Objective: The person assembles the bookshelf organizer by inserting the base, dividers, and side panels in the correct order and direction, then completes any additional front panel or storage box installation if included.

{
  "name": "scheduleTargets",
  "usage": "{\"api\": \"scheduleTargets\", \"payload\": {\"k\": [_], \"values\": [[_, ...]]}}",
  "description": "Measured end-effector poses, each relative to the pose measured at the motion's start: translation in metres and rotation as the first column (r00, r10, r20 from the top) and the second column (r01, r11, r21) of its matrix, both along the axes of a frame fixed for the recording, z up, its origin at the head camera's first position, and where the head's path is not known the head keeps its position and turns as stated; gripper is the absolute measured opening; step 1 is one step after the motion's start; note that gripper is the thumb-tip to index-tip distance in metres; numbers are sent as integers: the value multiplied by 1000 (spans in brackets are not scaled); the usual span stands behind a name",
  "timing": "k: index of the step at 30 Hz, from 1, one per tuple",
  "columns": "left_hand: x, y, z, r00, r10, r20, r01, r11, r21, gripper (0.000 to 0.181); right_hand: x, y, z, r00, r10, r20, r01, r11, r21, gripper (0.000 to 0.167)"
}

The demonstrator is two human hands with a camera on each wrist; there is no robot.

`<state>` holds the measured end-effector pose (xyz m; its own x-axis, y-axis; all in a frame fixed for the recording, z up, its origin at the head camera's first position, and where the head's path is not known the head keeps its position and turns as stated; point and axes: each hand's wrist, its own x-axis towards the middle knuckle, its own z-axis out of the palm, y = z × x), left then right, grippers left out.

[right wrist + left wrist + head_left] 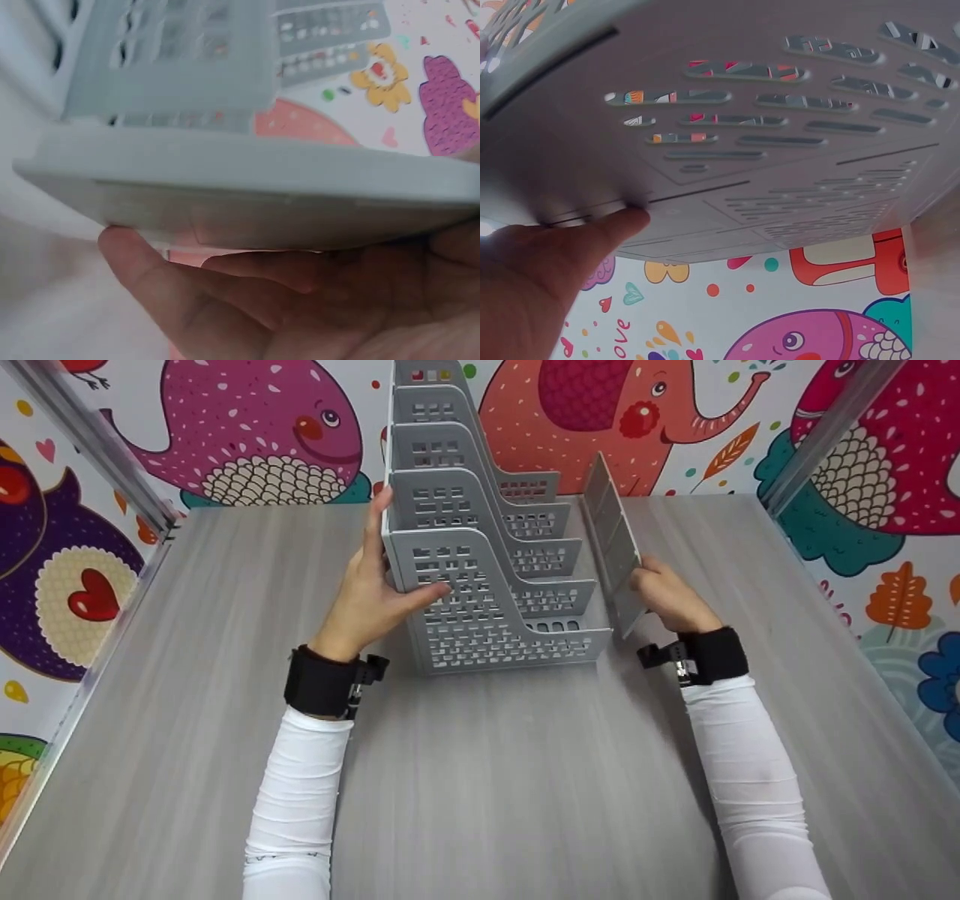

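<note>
A grey plastic file organizer point(495, 619) with several perforated dividers stands upright on the table. My left hand point(366, 596) holds its left corner, thumb on the front divider and fingers along the back panel. Up close in the left wrist view, a fingertip point(635, 219) touches the slotted back panel point(705, 169). To the organizer's right, a long grey plastic panel point(613, 540) stands on edge, tilted. My right hand point(671, 596) grips this panel near its front end. Fingers point(135, 259) lie against its outer face in the right wrist view.
The grey wood-grain table point(465, 795) extends in front of the organizer. Walls with cartoon animals point(255, 412) enclose the back and both sides. Metal corner posts point(112, 442) rise at the back corners.
</note>
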<state>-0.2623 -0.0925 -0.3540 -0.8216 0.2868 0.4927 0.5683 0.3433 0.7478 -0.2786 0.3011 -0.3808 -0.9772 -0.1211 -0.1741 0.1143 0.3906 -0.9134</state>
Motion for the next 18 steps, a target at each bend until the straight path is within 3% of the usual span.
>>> {"api": "scheduleTargets", "payload": {"k": [7, 18], "values": [[0, 0, -1, 1000, 3, 7, -3, 1000, 7, 111, 11, -13, 17, 999, 38, -37, -43, 988, -149, 67], [0, 0, 0, 1000, 2, 25, -2, 1000, 6, 110, 15, -21, 21, 997, 6, -75, -23, 974, -225, 69]]}}
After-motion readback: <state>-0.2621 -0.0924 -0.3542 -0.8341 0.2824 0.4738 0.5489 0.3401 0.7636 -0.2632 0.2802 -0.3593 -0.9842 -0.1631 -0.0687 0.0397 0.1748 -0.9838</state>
